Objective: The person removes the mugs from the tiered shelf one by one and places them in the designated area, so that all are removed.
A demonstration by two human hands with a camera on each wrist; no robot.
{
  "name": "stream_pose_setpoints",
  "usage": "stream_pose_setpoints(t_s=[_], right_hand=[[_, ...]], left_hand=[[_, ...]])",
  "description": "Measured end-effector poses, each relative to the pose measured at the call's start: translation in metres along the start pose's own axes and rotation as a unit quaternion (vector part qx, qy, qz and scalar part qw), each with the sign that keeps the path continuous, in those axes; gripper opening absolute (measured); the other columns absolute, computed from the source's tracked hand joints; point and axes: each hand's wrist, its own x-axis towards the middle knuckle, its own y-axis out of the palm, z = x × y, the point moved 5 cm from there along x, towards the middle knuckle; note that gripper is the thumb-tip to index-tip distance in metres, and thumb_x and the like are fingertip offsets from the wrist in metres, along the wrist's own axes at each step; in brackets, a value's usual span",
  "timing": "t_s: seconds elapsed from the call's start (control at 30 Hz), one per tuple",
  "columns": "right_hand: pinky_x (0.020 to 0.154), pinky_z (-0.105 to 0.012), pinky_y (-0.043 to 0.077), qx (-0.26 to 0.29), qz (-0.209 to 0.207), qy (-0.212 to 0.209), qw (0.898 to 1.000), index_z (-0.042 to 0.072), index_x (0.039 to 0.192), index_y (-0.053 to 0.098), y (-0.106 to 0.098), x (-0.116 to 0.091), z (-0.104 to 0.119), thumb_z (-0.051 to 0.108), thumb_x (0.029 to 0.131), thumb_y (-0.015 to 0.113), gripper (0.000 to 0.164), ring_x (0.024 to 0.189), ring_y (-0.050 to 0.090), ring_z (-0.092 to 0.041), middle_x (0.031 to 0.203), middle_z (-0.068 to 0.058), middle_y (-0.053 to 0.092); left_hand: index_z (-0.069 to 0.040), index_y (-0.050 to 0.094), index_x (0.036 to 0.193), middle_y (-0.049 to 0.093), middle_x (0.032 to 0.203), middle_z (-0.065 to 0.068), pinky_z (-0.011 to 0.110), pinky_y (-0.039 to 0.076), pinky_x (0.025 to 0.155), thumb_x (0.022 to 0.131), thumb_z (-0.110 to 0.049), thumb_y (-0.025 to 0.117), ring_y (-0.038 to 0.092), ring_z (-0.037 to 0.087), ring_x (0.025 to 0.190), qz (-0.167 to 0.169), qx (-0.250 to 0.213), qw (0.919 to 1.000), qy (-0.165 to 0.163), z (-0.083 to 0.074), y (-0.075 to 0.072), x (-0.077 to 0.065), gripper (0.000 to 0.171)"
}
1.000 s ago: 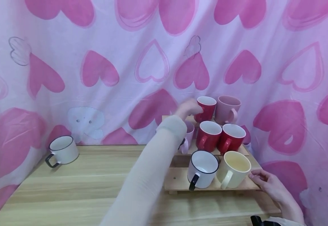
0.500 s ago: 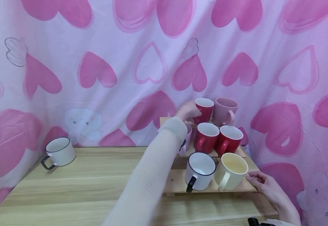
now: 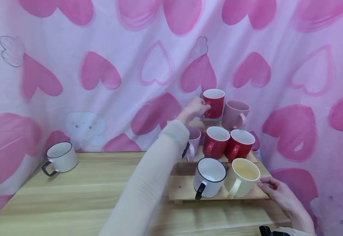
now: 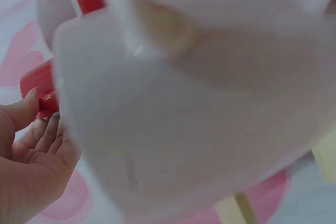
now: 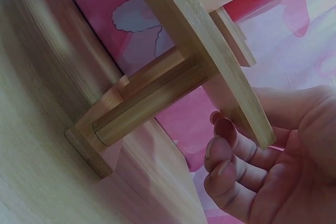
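My left hand [image 3: 193, 108] pinches the handle of a red mug [image 3: 214, 106] with a white inside. The mug is raised above the top tier of a wooden tiered rack [image 3: 181, 191], beside a dusty-pink mug [image 3: 237, 114]. In the left wrist view, thumb and fingers meet at the red handle [image 4: 48, 103], while a blurred pale mug [image 4: 184, 108] fills most of the picture. My right hand [image 3: 280, 193] grips the right end of the rack's lowest shelf. In the right wrist view its fingers curl under the shelf board [image 5: 236, 87].
Two red mugs [image 3: 216, 142] [image 3: 240, 144] and a lilac mug [image 3: 193, 142] stand on the middle tier. On the lowest tier are a black-rimmed white mug [image 3: 209, 177] and a cream mug [image 3: 243, 178]. Another white mug [image 3: 62, 157] stands far left on the wooden table [image 3: 85, 196].
My left hand has taken the red mug by its handle and lifted it off the top tier. My right hand has stayed at the shelf's end.
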Motion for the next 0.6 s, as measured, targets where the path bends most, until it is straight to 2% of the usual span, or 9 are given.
stream_pose_setpoints(t_s=[0.13, 0.3, 0.43, 0.6], right_hand=[[0.060, -0.024, 0.045, -0.005, 0.000, 0.000, 1.000, -0.007, 0.111, 0.060, -0.005, 0.002, -0.001, 0.019, 0.099, 0.061, 0.029, 0.075, 0.048, -0.006, 0.085, 0.002, 0.055], [0.062, -0.023, 0.045, -0.014, -0.009, -0.008, 1.000, -0.007, 0.109, 0.060, -0.014, 0.002, -0.006, 0.017, 0.098, 0.061, 0.027, 0.078, 0.048, -0.004, 0.089, 0.006, 0.059], [0.065, -0.021, 0.047, -0.025, -0.012, -0.010, 1.000, -0.007, 0.110, 0.061, -0.019, 0.001, -0.013, 0.017, 0.098, 0.061, 0.026, 0.081, 0.050, -0.001, 0.093, 0.009, 0.062], [0.066, -0.020, 0.047, -0.026, -0.005, -0.012, 1.000, -0.006, 0.110, 0.061, -0.023, 0.002, -0.017, 0.017, 0.099, 0.061, 0.025, 0.083, 0.050, 0.000, 0.095, 0.012, 0.062]], left_hand=[[0.005, 0.065, 0.103, 0.069, 0.094, 0.018, 0.020, 0.050, 0.069, 0.100, -0.019, 0.057, 0.060, 0.017, 0.074, 0.001, -0.039, 0.9990, 0.024, -0.008, -0.009, -0.004, 0.026], [0.006, 0.065, 0.102, 0.068, 0.093, 0.017, 0.020, 0.052, 0.072, 0.100, -0.018, 0.057, 0.065, 0.020, 0.084, -0.015, -0.085, 0.9950, 0.051, -0.013, -0.022, -0.015, 0.025], [0.003, 0.063, 0.102, 0.067, 0.092, 0.016, 0.020, 0.052, 0.074, 0.100, -0.019, 0.057, 0.067, 0.021, 0.088, -0.036, -0.109, 0.9915, 0.060, -0.010, -0.034, -0.027, 0.023], [0.002, 0.063, 0.100, 0.069, 0.091, 0.015, 0.024, 0.053, 0.075, 0.099, -0.020, 0.059, 0.067, 0.020, 0.082, -0.079, -0.130, 0.9856, 0.073, 0.002, -0.054, -0.047, 0.022]])
